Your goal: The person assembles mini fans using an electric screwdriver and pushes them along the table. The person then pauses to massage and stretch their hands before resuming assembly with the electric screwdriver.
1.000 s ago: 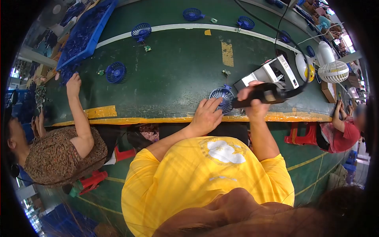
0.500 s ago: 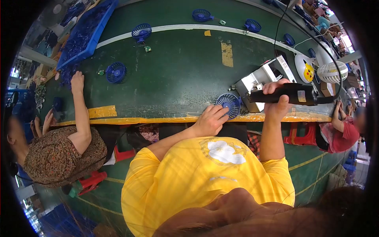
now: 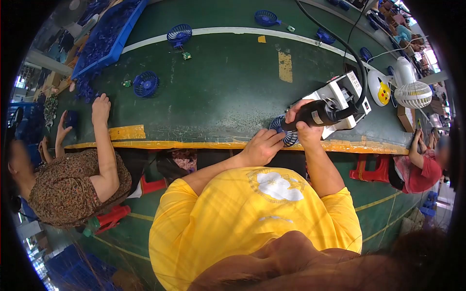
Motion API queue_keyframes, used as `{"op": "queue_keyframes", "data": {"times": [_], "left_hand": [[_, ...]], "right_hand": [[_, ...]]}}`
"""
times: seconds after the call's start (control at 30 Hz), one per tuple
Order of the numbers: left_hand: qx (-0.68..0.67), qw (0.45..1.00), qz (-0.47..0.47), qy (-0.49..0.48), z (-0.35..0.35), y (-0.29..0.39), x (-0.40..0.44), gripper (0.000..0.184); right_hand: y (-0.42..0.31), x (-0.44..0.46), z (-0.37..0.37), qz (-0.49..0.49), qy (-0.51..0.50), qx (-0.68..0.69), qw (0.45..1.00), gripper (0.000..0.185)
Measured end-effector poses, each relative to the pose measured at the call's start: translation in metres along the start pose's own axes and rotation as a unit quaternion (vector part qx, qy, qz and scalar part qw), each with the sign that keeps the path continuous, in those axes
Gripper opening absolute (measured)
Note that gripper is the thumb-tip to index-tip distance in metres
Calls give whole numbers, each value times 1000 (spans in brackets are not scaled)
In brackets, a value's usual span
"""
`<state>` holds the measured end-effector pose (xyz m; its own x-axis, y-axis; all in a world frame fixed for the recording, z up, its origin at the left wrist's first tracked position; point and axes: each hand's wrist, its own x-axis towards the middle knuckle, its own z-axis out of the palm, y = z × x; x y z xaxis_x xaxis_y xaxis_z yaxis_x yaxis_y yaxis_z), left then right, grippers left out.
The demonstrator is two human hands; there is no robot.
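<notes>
Here, the round fan cage (image 3: 291,139) is slatted blue.

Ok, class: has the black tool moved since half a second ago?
Yes: against the yellow tape patch on the table, the black tool has shifted left, its tip at the nearest blue fan.

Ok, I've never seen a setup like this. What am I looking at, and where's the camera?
There is no robot here: a person works bare-handed, seen from above by a camera worn on the head. The right hand grips a black corded tool, its tip toward a blue fan part; whether they touch is hard to tell. The left hand is at that part's edge. On the green table lie more blue fan parts, some beside small green boards. A white device stands just beyond the tool.
</notes>
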<state>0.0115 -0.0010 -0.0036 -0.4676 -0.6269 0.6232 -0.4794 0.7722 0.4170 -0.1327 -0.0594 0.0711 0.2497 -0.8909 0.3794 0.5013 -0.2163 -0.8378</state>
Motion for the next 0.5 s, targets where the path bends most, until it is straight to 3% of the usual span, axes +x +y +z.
{"op": "queue_keyframes", "data": {"times": [0.17,0.4,0.5], "left_hand": [[5,1000,-2,4,-2,1,3,14],[25,997,11,-78,-26,-12,4,17],[94,992,-68,-51,-28,-51,12,27]], "right_hand": [[1,1,0,-2,-18,-29,999,46],[-21,5,-10,-68,66,-38,995,55],[-37,10,-9,-103,98,-32,989,58]]}}
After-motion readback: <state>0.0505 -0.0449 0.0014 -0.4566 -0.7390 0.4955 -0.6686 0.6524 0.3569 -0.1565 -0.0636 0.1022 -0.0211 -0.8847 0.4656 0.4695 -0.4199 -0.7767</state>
